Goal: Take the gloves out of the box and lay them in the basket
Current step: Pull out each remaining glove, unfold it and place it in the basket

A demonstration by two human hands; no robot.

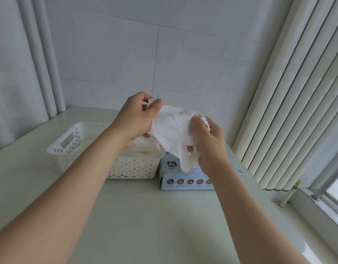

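A white glove (173, 132) hangs stretched in the air between both hands, above the box and the basket's right end. My left hand (134, 119) pinches its upper left edge with thumb and fingers. My right hand (210, 141) grips its right side, and a glove finger dangles below toward the box. The pale blue glove box (183, 181), marked XL, lies on the table under my right hand and is partly hidden by it. The white perforated basket (72, 143) stands left of the box with white gloves (145, 149) lying inside.
The pale green table (145, 221) reaches a tiled wall at the back. White pipes run down the wall at the left. Vertical blinds and a window sill border the table's right side.
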